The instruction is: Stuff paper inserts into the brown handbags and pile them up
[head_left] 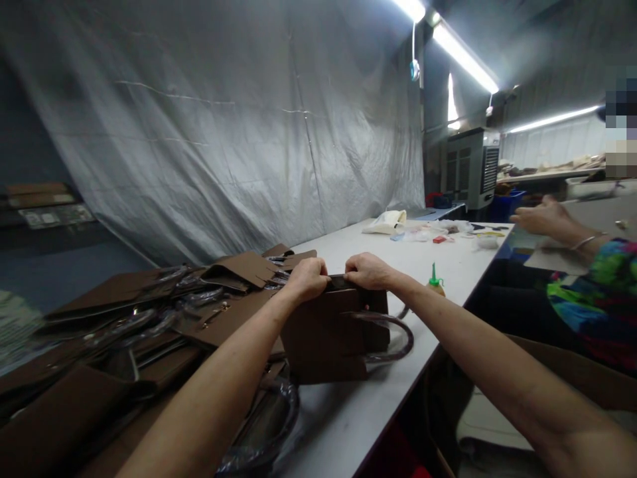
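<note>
A brown bag (323, 338) rests on its side at the white table's near edge, its plastic-wrapped handle (411, 337) sticking out to the right. My left hand (307, 277) is closed on the upper edge of the bag, toward its left. Close beside it, my right hand (367, 271) grips the same edge farther right, fingers bent over it. A narrow dark gap shows between the two hands. What lies beneath my fingers is hidden.
Brown bags with wrapped handles (199, 299) are piled at left. On the white table (343, 245) are a green-capped bottle (436, 282), a cream cloth bag (385, 222) and a small red box (439, 239). At right, another person's hand (550, 218) is raised.
</note>
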`<state>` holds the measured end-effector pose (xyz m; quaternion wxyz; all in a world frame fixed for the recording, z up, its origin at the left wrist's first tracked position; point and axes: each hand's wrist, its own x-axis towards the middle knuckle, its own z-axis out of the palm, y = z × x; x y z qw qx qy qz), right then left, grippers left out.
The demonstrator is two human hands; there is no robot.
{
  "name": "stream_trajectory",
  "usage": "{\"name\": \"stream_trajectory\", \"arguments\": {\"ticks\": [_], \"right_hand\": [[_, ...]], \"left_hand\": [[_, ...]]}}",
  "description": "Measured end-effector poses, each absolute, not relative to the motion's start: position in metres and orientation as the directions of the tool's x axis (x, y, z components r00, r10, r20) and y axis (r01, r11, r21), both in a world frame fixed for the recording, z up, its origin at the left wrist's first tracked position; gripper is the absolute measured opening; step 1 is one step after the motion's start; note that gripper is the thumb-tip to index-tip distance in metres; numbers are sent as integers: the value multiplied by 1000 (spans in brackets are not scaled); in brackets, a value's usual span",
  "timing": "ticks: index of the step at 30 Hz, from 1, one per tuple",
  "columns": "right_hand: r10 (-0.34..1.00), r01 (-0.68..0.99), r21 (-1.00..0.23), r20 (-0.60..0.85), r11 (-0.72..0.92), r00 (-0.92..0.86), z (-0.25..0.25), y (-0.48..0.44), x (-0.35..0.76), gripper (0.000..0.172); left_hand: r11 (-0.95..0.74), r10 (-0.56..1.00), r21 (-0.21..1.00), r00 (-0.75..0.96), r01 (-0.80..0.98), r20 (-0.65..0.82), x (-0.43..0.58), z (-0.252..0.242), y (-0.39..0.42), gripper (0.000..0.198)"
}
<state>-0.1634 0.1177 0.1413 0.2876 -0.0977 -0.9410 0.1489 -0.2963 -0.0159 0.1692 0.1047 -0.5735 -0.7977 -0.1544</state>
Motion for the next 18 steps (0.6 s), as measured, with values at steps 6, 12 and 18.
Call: {"name": "stream_trajectory", "arguments": {"ticks": [6, 12, 18], "right_hand": [[162, -5, -341, 459, 940, -873, 144, 109, -161, 22], [260, 156, -279, 390, 948, -883, 148, 105, -166, 26], [284, 144, -342, 404, 928, -869, 144, 109, -164, 24]], "left_hand": [[276, 882, 166, -318, 947, 347, -292, 169, -19, 9], [265, 871, 396, -394, 879, 292, -300, 180, -40, 50], [370, 859, 422, -477, 828, 183, -323, 182, -67, 38]]}}
